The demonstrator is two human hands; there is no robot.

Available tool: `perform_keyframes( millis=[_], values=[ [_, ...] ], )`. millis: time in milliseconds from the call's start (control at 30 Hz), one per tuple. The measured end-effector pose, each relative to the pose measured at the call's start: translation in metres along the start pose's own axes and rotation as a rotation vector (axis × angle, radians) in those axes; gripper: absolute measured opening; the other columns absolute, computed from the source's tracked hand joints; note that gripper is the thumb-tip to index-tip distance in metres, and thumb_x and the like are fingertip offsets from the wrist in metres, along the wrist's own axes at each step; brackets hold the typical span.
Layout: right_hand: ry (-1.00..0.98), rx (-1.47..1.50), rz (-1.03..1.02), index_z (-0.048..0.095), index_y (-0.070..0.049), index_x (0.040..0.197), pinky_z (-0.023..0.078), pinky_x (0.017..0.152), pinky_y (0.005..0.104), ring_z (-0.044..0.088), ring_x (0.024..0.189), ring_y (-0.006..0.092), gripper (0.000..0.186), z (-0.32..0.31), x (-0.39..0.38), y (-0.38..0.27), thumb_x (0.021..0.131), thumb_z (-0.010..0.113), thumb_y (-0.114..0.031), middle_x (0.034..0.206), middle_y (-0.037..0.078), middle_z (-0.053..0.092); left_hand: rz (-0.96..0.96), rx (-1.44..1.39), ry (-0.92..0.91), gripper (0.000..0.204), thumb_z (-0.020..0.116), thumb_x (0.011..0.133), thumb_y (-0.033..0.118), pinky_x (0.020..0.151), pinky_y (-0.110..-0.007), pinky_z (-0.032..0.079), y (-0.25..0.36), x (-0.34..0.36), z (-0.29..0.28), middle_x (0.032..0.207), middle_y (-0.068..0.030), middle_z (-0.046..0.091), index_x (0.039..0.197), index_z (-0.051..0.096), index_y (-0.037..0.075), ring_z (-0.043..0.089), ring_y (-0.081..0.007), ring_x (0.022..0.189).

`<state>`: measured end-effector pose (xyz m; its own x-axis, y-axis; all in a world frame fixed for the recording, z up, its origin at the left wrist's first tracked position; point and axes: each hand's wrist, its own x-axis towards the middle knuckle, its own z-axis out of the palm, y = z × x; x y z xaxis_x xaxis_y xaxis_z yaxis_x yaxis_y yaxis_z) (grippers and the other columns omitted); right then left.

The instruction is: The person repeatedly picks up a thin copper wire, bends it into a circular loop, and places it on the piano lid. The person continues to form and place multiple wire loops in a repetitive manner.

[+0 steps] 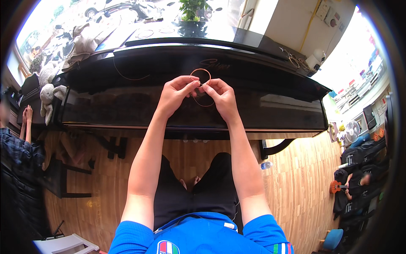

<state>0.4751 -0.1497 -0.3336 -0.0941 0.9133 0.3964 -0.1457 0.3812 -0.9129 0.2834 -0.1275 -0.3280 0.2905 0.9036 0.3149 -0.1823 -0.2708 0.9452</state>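
Both hands are raised over the piano, close together, with thumbs and fingertips pinched. Between them is a thin copper-coloured string (201,70) bent into a round coil, its loop standing above the fingertips. My left hand (175,93) grips the coil's left side and my right hand (222,96) its right side. A thinner curve of the same string hangs below the fingers. The fingertips hide where the string crosses. Behind the hands is a glossy black upright piano (139,106), and another thin string (127,78) lies curved on it to the left.
On the piano top are a potted plant (192,10), cloth bags (86,40) and tangled wires (296,61). A plush toy (50,93) sits at the left end. At far left a person (19,148) is by a dark chair (67,178). A bottle (266,165) lies on the floor.
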Motion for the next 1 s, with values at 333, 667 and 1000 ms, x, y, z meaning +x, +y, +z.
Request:
perform_keyframes(
  millis=[333,667,1000],
  values=[
    [-0.031,-0.023,0.013,0.069,0.0,0.101,0.055,0.088,0.0274,0.071,0.093,0.0139,0.012,0.0,-0.001,0.0,0.094,0.071,-0.009,0.094,0.008,0.074,-0.006,-0.041,0.134,0.027,0.077,0.09,0.011,0.061,-0.02,0.043,0.002,0.0,0.005,0.091,-0.0023,0.07,0.112,0.065,0.002,0.06,-0.0058,0.071],
    [-0.025,-0.103,0.001,0.073,0.001,0.1,0.054,0.084,0.025,0.07,0.088,0.0121,0.014,0.001,-0.002,-0.001,0.091,0.075,-0.011,0.094,0.006,0.075,0.047,-0.015,0.168,0.024,0.081,0.087,0.013,0.054,-0.017,0.033,-0.005,0.003,0.003,0.073,0.0068,0.054,0.085,0.057,0.009,0.046,-0.0006,0.061],
    [0.063,-0.096,0.009,0.073,0.001,0.104,0.054,0.08,0.0251,0.069,0.086,0.0116,0.018,0.0,-0.002,0.001,0.091,0.075,-0.012,0.095,0.007,0.074,0.002,-0.036,0.085,0.021,0.075,0.094,0.025,0.06,-0.02,0.04,0.006,-0.003,0.007,0.076,0.0031,0.061,0.091,0.066,0.007,0.054,-0.0037,0.064]
  ],
)
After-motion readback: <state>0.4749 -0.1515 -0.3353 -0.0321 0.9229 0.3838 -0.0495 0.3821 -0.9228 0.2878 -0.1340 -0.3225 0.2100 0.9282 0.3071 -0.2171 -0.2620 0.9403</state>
